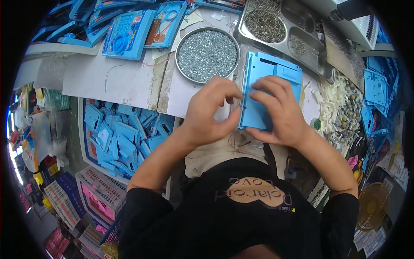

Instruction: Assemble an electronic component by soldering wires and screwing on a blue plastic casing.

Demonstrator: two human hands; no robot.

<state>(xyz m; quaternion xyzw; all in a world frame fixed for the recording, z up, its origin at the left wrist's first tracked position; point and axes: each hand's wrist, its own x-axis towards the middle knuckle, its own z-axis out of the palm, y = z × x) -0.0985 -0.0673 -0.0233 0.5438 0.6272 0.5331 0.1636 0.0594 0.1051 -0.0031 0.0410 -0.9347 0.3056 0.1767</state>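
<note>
A light-blue plastic casing (257, 110) with a raised block and a dark slot at its far end stands at the table's front edge. My right hand (280, 108) grips it, fingers bent over the face and thumb at the near edge. At the casing's left side is my left hand (211, 110), its fingers curved and parted from the thumb, with nothing visible between them. Whether its fingertips touch the casing's edge I cannot tell. Just beyond my left hand sits a round metal tray (207, 54) full of small silvery screws or pins.
A steel compartment tray (297, 15) holds small metal parts at the far right. White and metallic bits (340, 108) lie heaped to the right. Blue toy-like units (129, 34) pile up at the far left. A bin (86, 149) of blue casing pieces (123, 134) stands lower left.
</note>
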